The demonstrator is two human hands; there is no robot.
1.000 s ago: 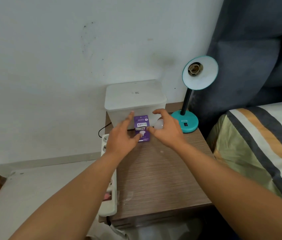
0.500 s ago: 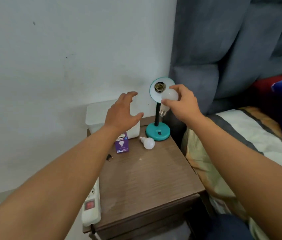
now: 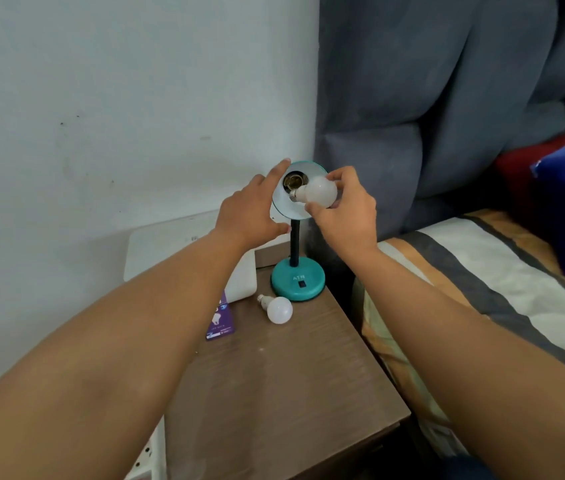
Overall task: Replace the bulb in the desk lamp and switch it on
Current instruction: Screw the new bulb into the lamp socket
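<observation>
Where left hand [image 3: 246, 216] hovered earlier, spread fingers now steady lampshade [image 3: 286, 207]; right hand [image 3: 347, 211] grips bulb [image 3: 319, 192] at socket [image 3: 293, 181].

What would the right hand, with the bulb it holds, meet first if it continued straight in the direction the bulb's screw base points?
Most likely the empty socket inside the lamp shade. The right hand aims the bulb base at it, very close, though depth is unclear.

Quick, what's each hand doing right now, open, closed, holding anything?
Left hand: open, fingers spread against the rim of the lamp shade.
Right hand: closed on a white bulb, its base pointing at the socket.
</observation>
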